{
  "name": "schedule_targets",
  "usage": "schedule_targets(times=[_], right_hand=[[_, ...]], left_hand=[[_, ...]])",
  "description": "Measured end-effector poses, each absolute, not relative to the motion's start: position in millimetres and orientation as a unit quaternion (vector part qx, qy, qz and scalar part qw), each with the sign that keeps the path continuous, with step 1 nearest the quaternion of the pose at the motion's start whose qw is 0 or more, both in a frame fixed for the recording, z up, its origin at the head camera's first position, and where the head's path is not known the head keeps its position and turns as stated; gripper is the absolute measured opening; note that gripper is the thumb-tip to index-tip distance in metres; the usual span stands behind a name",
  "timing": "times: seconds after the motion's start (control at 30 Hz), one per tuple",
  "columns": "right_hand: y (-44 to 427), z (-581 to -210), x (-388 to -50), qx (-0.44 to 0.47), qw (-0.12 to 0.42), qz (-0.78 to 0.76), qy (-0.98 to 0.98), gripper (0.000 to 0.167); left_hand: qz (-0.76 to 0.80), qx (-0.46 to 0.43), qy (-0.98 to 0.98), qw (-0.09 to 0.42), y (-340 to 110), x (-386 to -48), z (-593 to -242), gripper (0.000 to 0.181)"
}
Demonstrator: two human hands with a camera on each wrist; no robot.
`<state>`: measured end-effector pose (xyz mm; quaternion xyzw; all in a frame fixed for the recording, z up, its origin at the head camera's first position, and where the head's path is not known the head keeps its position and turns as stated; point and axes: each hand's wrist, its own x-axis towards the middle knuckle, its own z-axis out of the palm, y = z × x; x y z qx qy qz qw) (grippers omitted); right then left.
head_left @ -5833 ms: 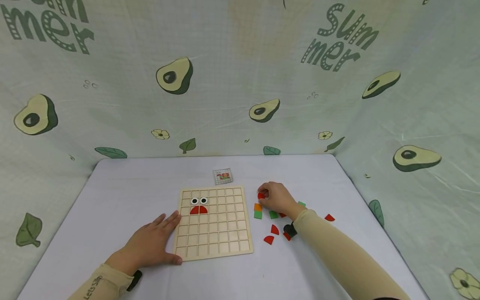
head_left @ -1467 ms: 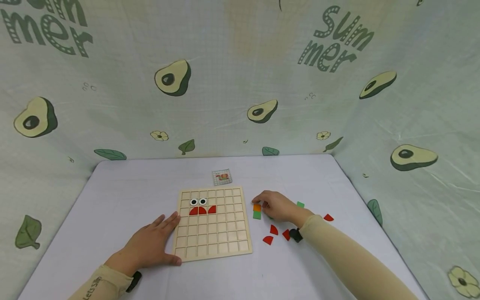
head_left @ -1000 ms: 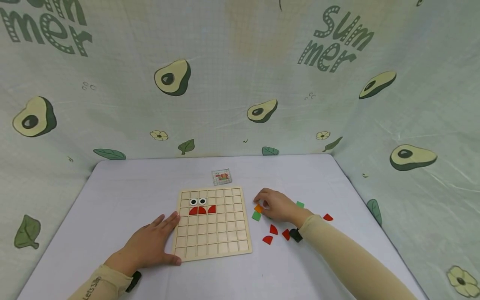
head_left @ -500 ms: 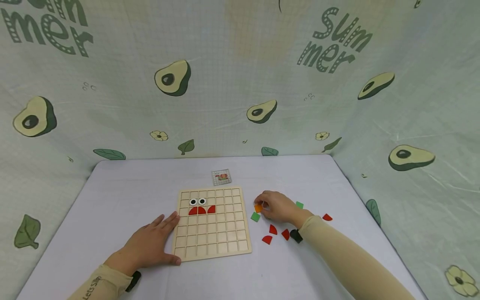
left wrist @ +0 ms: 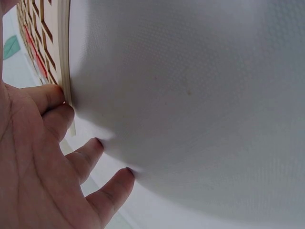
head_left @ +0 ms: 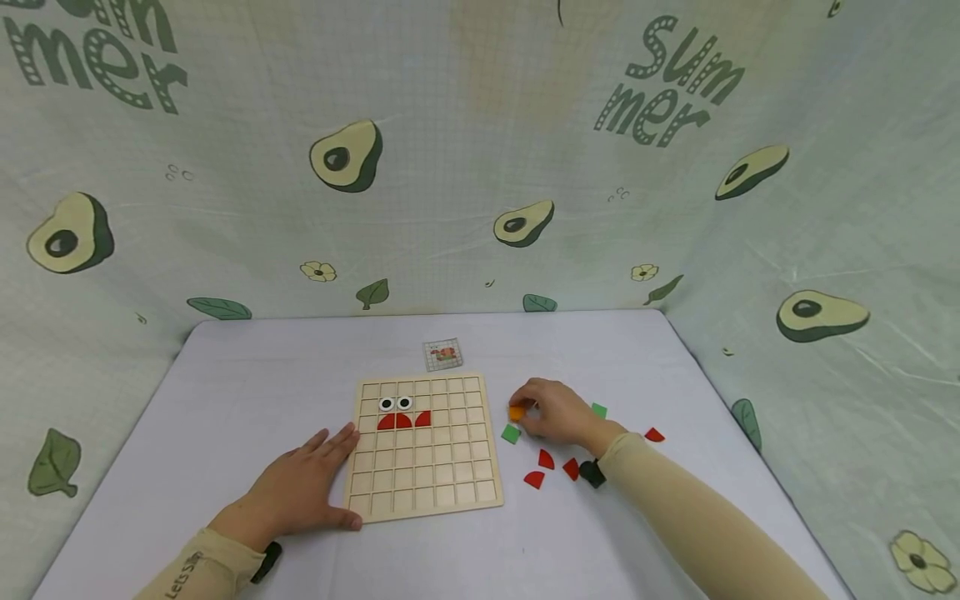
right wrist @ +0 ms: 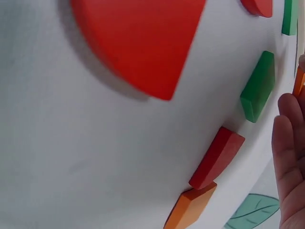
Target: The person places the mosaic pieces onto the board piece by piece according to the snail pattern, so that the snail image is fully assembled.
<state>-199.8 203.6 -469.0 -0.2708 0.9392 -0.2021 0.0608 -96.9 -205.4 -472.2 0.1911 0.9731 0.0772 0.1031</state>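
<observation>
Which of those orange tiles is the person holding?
The orange tile pinched by the right hand, near the wooden grid board. The other orange tile, in the right wrist view, lies beside a red piece, untouched.

Table: we see its white top across the lower half of the head view.
Board: lies flat at lower centre.
Card: lies just above the board.
Green squares: we find one just right of the board, another farther right.
Red quarters: three loose at lower right of centre, one farther right.
Orange block: bottom of the right wrist view.
</observation>
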Motion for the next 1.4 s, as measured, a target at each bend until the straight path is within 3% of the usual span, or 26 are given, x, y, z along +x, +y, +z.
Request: schedule_targets(times=[0.3, 0.6, 0.97, 1.4], right_hand=[[193.7, -457.6, -203.5, -0.287, 0.066, -0.241, 0.925, 0.025], [152.6, -449.9, -209.8, -0.319, 0.079, -0.237, 0.914, 0.025], [99.2, -465.5, -211.1, -0.323, 0.093, -0.226, 0.914, 0.022], [86.8, -470.2, -206.3, -0.335, 0.073, -0.195, 0.919, 0.023]], left_hand=[[0.08, 0.187, 0.974, 0.102, -205.4, -97.2, -472.9, 0.125], [0.083, 0.184, 0.974, 0.104, -205.7, -96.5, -471.4, 0.125], [0.085, 0.191, 0.973, 0.099, -205.6, -97.0, -473.5, 0.126], [0.086, 0.193, 0.972, 0.102, -205.0, -95.7, -471.0, 0.126]])
